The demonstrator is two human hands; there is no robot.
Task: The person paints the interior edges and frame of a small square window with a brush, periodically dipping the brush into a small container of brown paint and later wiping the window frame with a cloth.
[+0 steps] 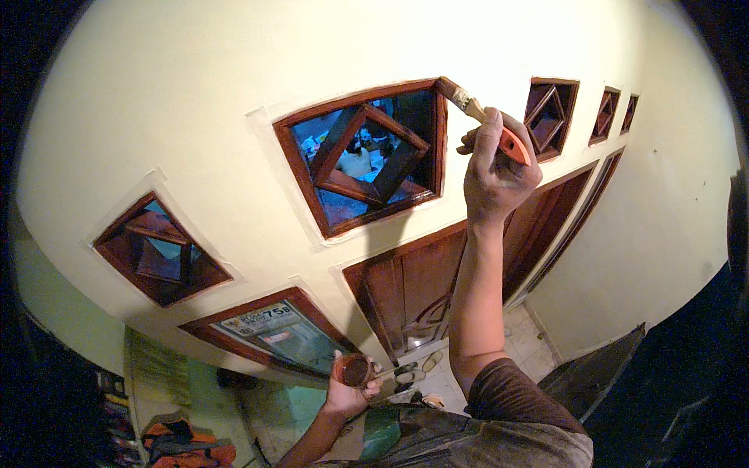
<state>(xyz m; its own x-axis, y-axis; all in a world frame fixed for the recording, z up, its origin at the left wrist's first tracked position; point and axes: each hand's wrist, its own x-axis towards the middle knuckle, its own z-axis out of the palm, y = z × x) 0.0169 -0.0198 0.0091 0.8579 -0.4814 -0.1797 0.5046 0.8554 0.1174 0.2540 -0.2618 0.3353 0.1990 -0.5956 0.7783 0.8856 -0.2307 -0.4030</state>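
While an orange-and-dark bundle [187,446] lies at the lower left, its contents hidden, a smaller wooden lattice vent [187,265] sits in the cream wall [211,101] above it. Farther right, the left hand [349,398] has its fingers wrapped round a small cup [355,371], held below the central lattice vent [339,145]; inside shows dark red-brown liquid, probably varnish or wood stain, its depth impossible to judge. At that central vent's upper right corner, the bristles of a paintbrush [473,108] meet the frame, so the step in hand appears to be coating this edge. Next, the work seems to call for a light stroke down the right side, keeping bristles off the wall. The right hand [499,175] is clamped on the brush's orange handle, thumb along it; beyond stands another lattice vent [552,117].
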